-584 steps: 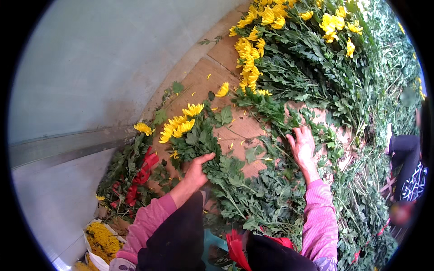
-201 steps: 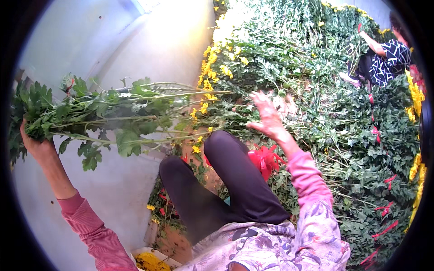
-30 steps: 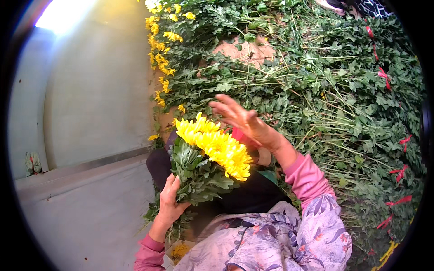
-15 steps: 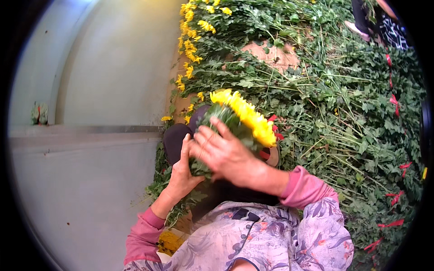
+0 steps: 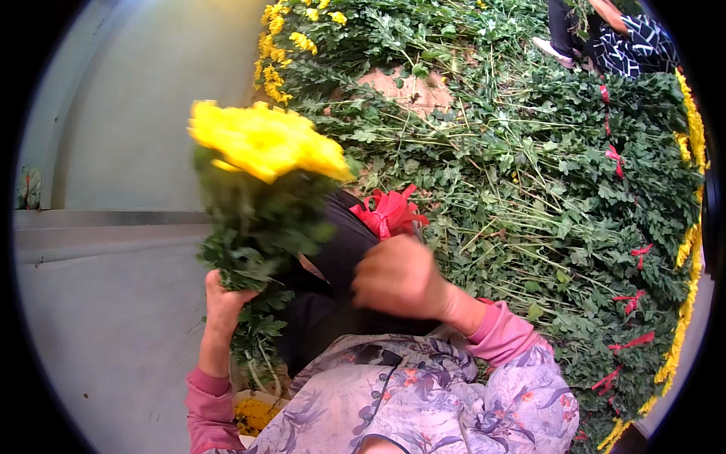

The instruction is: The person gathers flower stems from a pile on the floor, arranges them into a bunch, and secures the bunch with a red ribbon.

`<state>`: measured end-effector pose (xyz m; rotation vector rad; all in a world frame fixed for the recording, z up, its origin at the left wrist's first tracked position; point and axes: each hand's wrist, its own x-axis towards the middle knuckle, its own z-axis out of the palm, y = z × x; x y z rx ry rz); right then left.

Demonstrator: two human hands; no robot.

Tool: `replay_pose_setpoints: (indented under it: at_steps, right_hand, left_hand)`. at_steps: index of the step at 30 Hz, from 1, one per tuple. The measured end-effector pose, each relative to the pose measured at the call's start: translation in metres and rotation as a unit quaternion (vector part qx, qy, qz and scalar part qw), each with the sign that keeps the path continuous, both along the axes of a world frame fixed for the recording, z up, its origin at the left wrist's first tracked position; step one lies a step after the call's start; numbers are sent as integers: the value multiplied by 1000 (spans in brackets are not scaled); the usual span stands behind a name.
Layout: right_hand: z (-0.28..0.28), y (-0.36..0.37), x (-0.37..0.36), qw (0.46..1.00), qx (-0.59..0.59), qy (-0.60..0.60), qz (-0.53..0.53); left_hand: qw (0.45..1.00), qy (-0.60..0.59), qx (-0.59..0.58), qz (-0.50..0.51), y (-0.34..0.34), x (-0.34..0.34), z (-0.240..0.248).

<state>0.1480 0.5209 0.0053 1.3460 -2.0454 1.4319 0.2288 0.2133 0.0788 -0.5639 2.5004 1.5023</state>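
Upright in my left hand [image 5: 224, 303] is a bunch of yellow chrysanthemums [image 5: 265, 144]. The fingers wrap the leafy green stems below the blooms, and the cut ends hang down toward my lap. The flower heads are blurred by motion. My right hand [image 5: 401, 278] is apart from the bunch, over my dark-trousered thigh; its fingers look curled but are smeared, so what they hold, if anything, is unclear. Just beyond it, a cluster of red ribbons [image 5: 389, 214] lies at my knee.
Leafy chrysanthemum stems [image 5: 484, 227] cover the ground to the right, with red ribbon ties [image 5: 615, 160] and yellow blooms [image 5: 688, 295] along the far right. A grey wall panel [image 5: 113, 318] stands at left. A container of yellow petals [image 5: 255, 415] is by my left side. Another person [image 5: 631, 45] is at upper right.
My left hand has moved left and lifted the bunch upright. My right hand has come off the blooms and drawn back beside the red ribbons, which now show fully. The view has shifted right.
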Motion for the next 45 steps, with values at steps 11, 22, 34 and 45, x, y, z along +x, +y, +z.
replay_pose_setpoints:
  at_steps: [11,22,34,45]
  right_hand:
    - [-146,20,-48,829,-104,-454,-310]
    - [-163,-5,-135,845,202,-451,-205]
    - [-134,-43,-101,768,-74,-633,63]
    - [-111,-1,-83,724,-271,-633,-39]
  left_hand:
    - [986,-65,153,27,24,-37,-24]
    - [955,-106,266,75,44,-50,8]
    - [958,-74,260,96,36,-36,16]
    - [960,-44,259,92,26,-28,7]
